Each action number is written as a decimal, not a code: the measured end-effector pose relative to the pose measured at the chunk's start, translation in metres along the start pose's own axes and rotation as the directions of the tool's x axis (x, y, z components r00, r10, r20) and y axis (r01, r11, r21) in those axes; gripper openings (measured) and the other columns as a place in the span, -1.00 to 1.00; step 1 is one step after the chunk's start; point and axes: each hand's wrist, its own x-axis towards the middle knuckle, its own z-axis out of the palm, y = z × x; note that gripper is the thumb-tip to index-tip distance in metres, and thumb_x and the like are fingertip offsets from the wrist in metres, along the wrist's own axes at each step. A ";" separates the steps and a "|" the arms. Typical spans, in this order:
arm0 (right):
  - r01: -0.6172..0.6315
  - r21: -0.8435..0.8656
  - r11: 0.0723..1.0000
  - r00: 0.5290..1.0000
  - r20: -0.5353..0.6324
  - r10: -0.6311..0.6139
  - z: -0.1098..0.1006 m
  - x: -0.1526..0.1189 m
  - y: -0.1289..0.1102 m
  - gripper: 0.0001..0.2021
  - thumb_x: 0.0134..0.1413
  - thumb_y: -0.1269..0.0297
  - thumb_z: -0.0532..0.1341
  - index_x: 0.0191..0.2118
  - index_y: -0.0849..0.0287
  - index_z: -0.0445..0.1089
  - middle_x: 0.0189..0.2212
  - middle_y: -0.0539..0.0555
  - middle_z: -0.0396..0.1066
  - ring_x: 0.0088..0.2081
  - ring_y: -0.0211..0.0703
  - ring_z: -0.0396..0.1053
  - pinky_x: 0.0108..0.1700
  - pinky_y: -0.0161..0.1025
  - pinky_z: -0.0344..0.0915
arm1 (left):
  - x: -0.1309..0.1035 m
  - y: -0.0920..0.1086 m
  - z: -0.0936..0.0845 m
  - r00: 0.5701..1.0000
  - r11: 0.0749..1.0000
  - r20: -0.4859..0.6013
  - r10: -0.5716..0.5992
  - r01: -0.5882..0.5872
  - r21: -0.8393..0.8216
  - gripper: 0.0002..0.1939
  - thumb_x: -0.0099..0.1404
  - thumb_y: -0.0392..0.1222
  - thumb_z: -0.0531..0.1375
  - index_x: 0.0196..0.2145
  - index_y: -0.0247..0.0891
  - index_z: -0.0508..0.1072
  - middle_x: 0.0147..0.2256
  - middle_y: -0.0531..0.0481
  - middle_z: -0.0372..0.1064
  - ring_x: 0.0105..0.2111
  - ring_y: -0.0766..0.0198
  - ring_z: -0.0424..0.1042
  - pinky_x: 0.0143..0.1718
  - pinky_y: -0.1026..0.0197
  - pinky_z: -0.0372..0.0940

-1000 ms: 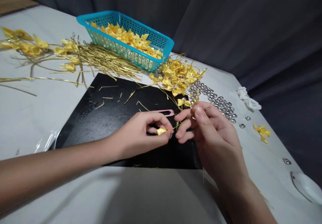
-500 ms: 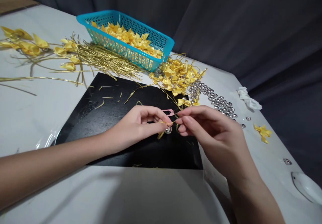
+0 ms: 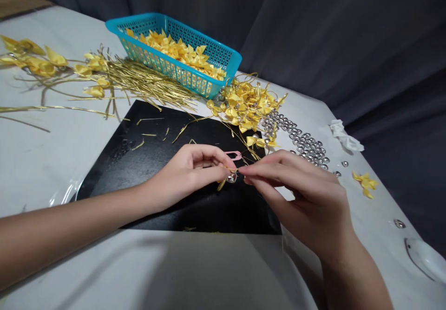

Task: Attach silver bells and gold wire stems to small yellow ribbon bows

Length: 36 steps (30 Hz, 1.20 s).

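Above a black board, my left hand pinches a thin gold cord; a silver bead and a bit of yellow ribbon hang just below its fingertips. My right hand meets it from the right, thumb and fingers pinched together on the cord's end beside the bead. The fingertips of both hands nearly touch. A pink clip lies on the board just behind them. The knot or loop between the fingers is too small to make out.
A blue basket holds yellow ribbon bows. Gold cords lie before it, with corded bows and silver beads to the right. More yellow flowers are at the far left. A white dish stands at the right edge.
My right hand's fingers have closed together and moved slightly left and down to the cord by the bead. My left hand has barely moved.
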 end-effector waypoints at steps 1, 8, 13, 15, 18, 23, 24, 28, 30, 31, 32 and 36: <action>0.001 -0.007 1.000 1.000 -0.002 -0.001 0.000 0.000 0.000 -0.77 0.01 0.55 0.18 -0.30 0.09 0.49 -0.42 0.04 0.42 -0.40 -0.25 0.39 -0.41 -0.30 0.35 | 0.000 0.000 0.000 1.000 1.000 0.001 0.001 -0.001 -0.001 -0.94 0.12 -0.33 0.21 -0.49 -0.28 0.47 -0.52 0.12 0.41 -0.48 0.42 0.33 -0.40 0.38 0.16; 0.002 -0.015 1.000 1.000 -0.010 -0.002 0.002 0.000 0.000 -0.77 0.01 0.58 0.16 -0.32 0.11 0.47 -0.44 0.04 0.40 -0.42 -0.26 0.37 -0.42 -0.30 0.33 | 0.000 0.001 0.000 1.000 0.999 -0.001 -0.007 0.007 -0.042 -0.93 0.12 -0.35 0.21 -0.49 -0.29 0.48 -0.51 0.13 0.42 -0.47 0.45 0.33 -0.39 0.41 0.18; 0.013 -0.021 1.000 1.000 0.012 -0.013 0.002 0.000 -0.001 -0.76 0.02 0.59 0.15 -0.31 0.12 0.46 -0.45 0.04 0.38 -0.42 -0.28 0.36 -0.42 -0.32 0.32 | 0.001 0.000 0.001 1.000 0.997 -0.001 -0.010 0.010 -0.070 -0.92 0.13 -0.36 0.21 -0.49 -0.31 0.48 -0.54 0.15 0.41 -0.49 0.47 0.33 -0.39 0.43 0.19; 0.006 -0.040 0.999 1.000 0.014 -0.006 0.003 -0.001 -0.001 -0.77 0.03 0.57 0.14 -0.30 0.12 0.46 -0.44 0.04 0.38 -0.42 -0.28 0.36 -0.41 -0.32 0.32 | 0.001 0.000 0.001 1.000 0.997 -0.001 -0.005 0.005 -0.075 -0.92 0.13 -0.37 0.21 -0.49 -0.31 0.48 -0.54 0.15 0.42 -0.49 0.48 0.33 -0.38 0.44 0.19; 0.015 -0.086 0.996 1.000 0.003 -0.015 0.005 -0.002 0.001 -0.78 0.04 0.56 0.14 -0.29 0.14 0.45 -0.44 0.03 0.38 -0.42 -0.28 0.37 -0.41 -0.34 0.33 | 0.001 -0.002 0.000 1.000 0.996 -0.007 0.012 -0.012 -0.083 -0.93 0.13 -0.36 0.22 -0.50 -0.31 0.48 -0.54 0.16 0.42 -0.49 0.49 0.33 -0.39 0.47 0.18; 0.080 -0.214 0.973 0.997 0.005 -0.080 0.009 -0.002 0.002 -0.81 0.04 0.55 0.17 -0.25 0.16 0.42 -0.41 0.02 0.44 -0.39 -0.29 0.40 -0.31 -0.37 0.35 | 0.001 -0.003 0.000 0.999 0.989 -0.009 0.036 -0.037 -0.144 -0.93 0.13 -0.36 0.23 -0.49 -0.30 0.49 -0.53 0.15 0.44 -0.48 0.50 0.33 -0.40 0.48 0.19; 0.085 -0.229 0.970 0.996 0.013 -0.084 0.010 -0.002 0.002 -0.82 0.04 0.55 0.17 -0.25 0.18 0.41 -0.41 0.02 0.45 -0.38 -0.29 0.41 -0.28 -0.38 0.35 | 0.001 -0.003 0.000 0.999 0.987 -0.011 0.039 -0.040 -0.156 -0.93 0.13 -0.36 0.23 -0.49 -0.30 0.49 -0.53 0.15 0.44 -0.49 0.50 0.33 -0.40 0.48 0.19; 0.066 -0.262 0.963 0.998 0.001 -0.068 0.014 -0.003 0.000 -0.83 0.04 0.55 0.17 -0.24 0.22 0.41 -0.41 0.03 0.47 -0.37 -0.29 0.43 -0.26 -0.40 0.34 | 0.002 -0.003 0.000 0.999 0.985 -0.024 0.045 -0.048 -0.168 -0.94 0.11 -0.36 0.24 -0.50 -0.30 0.50 -0.54 0.16 0.44 -0.50 0.51 0.34 -0.40 0.48 0.20; 0.042 -0.269 0.962 0.998 -0.037 -0.054 0.015 -0.003 0.000 -0.83 0.05 0.54 0.17 -0.24 0.20 0.41 -0.42 0.02 0.46 -0.36 -0.28 0.43 -0.26 -0.39 0.35 | 0.002 -0.003 0.000 0.999 0.987 -0.023 0.037 -0.040 -0.156 -0.96 0.11 -0.35 0.25 -0.49 -0.30 0.50 -0.52 0.16 0.45 -0.47 0.50 0.36 -0.38 0.48 0.21; 0.033 -0.267 0.963 0.997 -0.052 -0.049 0.016 -0.003 -0.001 -0.83 0.05 0.54 0.17 -0.25 0.19 0.41 -0.43 0.01 0.46 -0.37 -0.27 0.44 -0.26 -0.38 0.36 | 0.002 -0.003 0.000 0.999 0.988 -0.024 0.033 -0.037 -0.150 -0.96 0.11 -0.34 0.25 -0.48 -0.30 0.50 -0.51 0.15 0.45 -0.46 0.49 0.37 -0.36 0.48 0.22; 0.030 -0.263 0.964 0.997 -0.061 -0.048 0.016 -0.003 -0.001 -0.84 0.05 0.54 0.17 -0.25 0.19 0.41 -0.43 0.01 0.46 -0.37 -0.27 0.44 -0.26 -0.38 0.36 | 0.002 -0.003 0.000 0.999 0.989 -0.025 0.033 -0.036 -0.147 -0.96 0.11 -0.34 0.25 -0.48 -0.30 0.50 -0.50 0.14 0.46 -0.44 0.48 0.38 -0.35 0.48 0.22; 0.031 -0.246 0.969 0.996 -0.070 -0.050 0.019 -0.003 0.000 -0.86 0.03 0.55 0.18 -0.30 0.21 0.42 -0.45 0.01 0.46 -0.40 -0.30 0.43 -0.27 -0.40 0.36 | 0.002 -0.002 0.002 0.998 0.989 -0.040 0.039 -0.044 -0.139 -0.95 0.10 -0.35 0.25 -0.50 -0.31 0.50 -0.51 0.12 0.46 -0.43 0.47 0.38 -0.34 0.47 0.22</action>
